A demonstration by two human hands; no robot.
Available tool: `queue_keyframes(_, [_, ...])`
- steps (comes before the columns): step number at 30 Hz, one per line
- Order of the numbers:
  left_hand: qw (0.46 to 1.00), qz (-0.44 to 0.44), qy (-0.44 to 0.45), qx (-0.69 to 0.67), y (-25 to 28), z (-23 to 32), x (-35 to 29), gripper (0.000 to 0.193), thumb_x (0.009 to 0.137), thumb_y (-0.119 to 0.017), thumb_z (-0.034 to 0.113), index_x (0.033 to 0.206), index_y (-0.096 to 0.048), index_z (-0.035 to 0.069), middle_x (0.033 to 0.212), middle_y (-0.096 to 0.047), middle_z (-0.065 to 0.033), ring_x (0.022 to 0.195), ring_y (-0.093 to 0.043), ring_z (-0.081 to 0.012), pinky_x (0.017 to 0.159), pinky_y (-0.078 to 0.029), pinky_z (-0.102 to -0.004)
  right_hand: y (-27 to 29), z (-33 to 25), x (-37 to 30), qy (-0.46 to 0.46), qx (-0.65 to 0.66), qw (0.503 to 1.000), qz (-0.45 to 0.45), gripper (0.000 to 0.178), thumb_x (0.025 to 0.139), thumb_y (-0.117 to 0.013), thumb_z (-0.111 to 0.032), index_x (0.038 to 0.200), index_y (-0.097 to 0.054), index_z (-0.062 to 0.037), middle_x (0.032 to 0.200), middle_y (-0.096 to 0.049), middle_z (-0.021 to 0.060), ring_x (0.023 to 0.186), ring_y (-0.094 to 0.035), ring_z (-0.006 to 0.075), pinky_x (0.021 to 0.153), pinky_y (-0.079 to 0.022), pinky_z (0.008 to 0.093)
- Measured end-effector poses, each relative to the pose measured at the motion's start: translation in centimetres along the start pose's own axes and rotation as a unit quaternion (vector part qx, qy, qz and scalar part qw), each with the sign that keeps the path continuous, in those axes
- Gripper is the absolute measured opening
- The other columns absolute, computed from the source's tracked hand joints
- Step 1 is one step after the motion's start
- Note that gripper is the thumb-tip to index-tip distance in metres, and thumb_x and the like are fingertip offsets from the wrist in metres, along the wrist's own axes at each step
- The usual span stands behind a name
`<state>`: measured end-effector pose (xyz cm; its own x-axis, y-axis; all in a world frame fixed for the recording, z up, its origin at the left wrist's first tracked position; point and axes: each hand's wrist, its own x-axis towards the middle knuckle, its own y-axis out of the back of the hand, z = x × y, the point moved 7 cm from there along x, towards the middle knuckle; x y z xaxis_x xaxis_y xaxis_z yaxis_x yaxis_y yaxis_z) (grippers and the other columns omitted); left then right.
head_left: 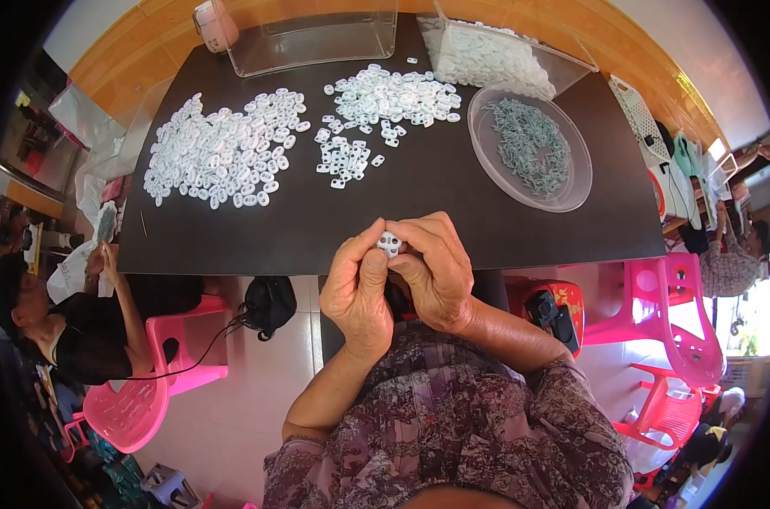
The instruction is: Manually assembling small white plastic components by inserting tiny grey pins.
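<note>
Between my two hands, just over the table's near edge, is a small white plastic piece [389,243] with dark round holes. My left hand [357,288] pinches it from the left with thumb and fingertips. My right hand [437,267] grips its right side in the same way. Beyond them on the table lie a small cluster of white plastic pieces [344,159], a larger heap [395,95] behind it, and a wide spread of white oval pieces [224,153] to the left. A round clear tray [578,174] at the right holds many small grey-green parts [531,144].
At the back of the dark table [317,229] stand a clear bin [313,42] and a tilted clear box of white pieces [495,55]. A pink container [215,25] is behind. Pink chairs [131,411] flank me; another person [71,331] sits at the left.
</note>
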<state>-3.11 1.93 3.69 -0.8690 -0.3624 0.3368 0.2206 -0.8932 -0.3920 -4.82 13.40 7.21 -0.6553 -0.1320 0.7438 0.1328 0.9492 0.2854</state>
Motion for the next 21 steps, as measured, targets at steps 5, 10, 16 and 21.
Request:
queue_keyframes(5, [1.000,0.008,-0.006,-0.003,0.13,-0.47,-0.27,0.026,0.091,-0.056,0.011,0.111,-0.057,-0.006,0.105,-0.060,-0.0087,0.090,-0.055,-0.0111,0.083,-0.045,-0.0247,-0.05,-0.32,0.10,0.005,-0.005,1.000,0.008,0.032,0.072,-0.068,0.001,0.103,-0.059,0.0035,0.092,-0.060,0.0122,0.074,-0.053,0.0222,0.062,-0.046,0.0293])
queue_keyframes(10, [1.000,0.018,0.009,-0.007,-0.08,-0.65,-0.43,0.027,0.092,-0.056,0.013,0.111,-0.056,-0.006,0.105,-0.060,-0.0089,0.090,-0.056,-0.0115,0.083,-0.046,-0.0251,-0.24,-0.12,-0.15,0.006,-0.011,1.000,0.017,0.028,0.076,-0.064,0.001,0.103,-0.057,0.0031,0.092,-0.059,0.0129,0.075,-0.052,0.0240,0.066,-0.046,0.0312])
queue_keyframes(16, [1.000,0.017,0.005,0.005,-0.07,-0.75,-0.59,0.028,0.092,-0.056,0.015,0.111,-0.056,-0.005,0.105,-0.060,-0.0086,0.091,-0.055,-0.0111,0.083,-0.046,-0.0252,-0.49,-0.04,-0.58,-0.007,0.001,1.000,0.029,0.025,0.081,-0.061,-0.002,0.104,-0.056,0.0030,0.093,-0.059,0.0136,0.077,-0.052,0.0255,0.068,-0.045,0.0329])
queue_keyframes(21, [1.000,0.015,0.006,-0.008,-0.15,-0.72,-0.83,0.027,0.092,-0.055,0.015,0.111,-0.056,-0.005,0.105,-0.059,-0.0079,0.092,-0.054,-0.0104,0.083,-0.046,-0.0247,-0.47,-0.06,-0.44,-0.002,0.012,0.999,0.035,0.022,0.082,-0.060,-0.004,0.103,-0.055,0.0027,0.093,-0.058,0.0135,0.077,-0.052,0.0251,0.067,-0.045,0.0326])
